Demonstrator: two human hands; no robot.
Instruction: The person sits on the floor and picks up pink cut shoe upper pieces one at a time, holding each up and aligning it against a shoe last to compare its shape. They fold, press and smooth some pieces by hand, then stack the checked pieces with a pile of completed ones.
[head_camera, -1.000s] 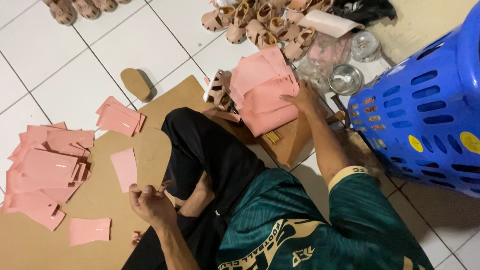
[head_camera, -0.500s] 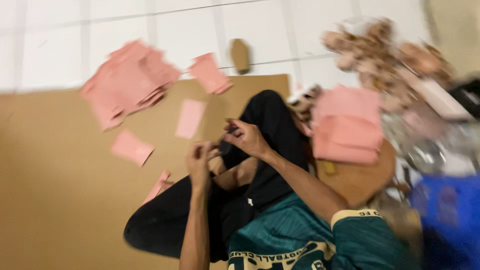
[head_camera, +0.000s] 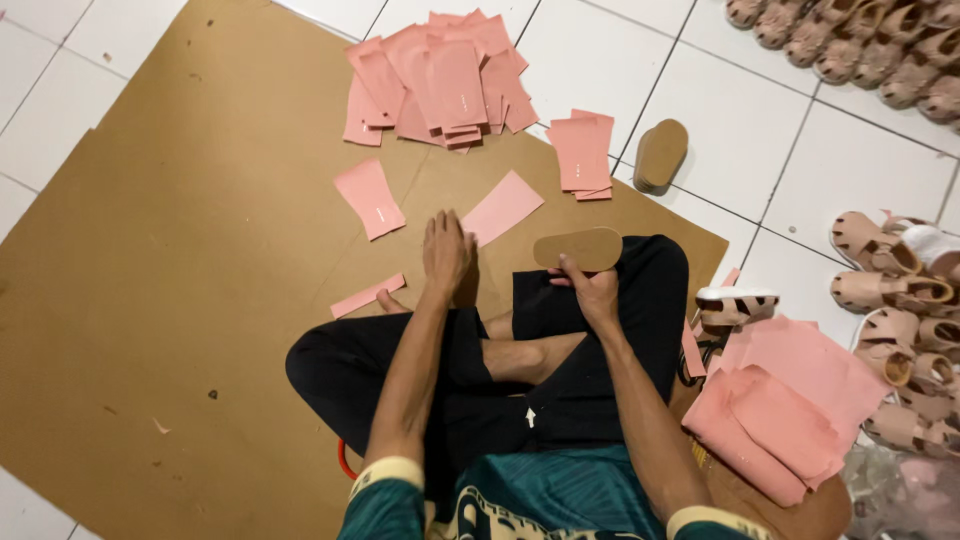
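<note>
I sit cross-legged on a brown cardboard sheet (head_camera: 180, 300). My right hand (head_camera: 590, 290) grips a tan sole-shaped cardboard insole (head_camera: 578, 248) above my knee. My left hand (head_camera: 447, 252) reaches forward, palm down, fingers stretched toward a pink rectangular sheet (head_camera: 502, 206) lying on the cardboard; it touches or nearly touches the sheet's near edge. Another pink sheet (head_camera: 369, 197) lies to the left, and a narrow pink strip (head_camera: 367, 295) lies by my left foot.
A large heap of pink sheets (head_camera: 440, 75) and a small stack (head_camera: 582, 150) lie ahead. A stack of tan insoles (head_camera: 660, 155) rests on white tiles. Folded pink material (head_camera: 790, 410) sits at my right; pink sandals (head_camera: 890, 290) line the right edge and the top right (head_camera: 850, 40).
My view swung from the right side to the cardboard in front. My right hand left the pink pile and now holds a tan insole; my left hand reached out to a pink sheet.
</note>
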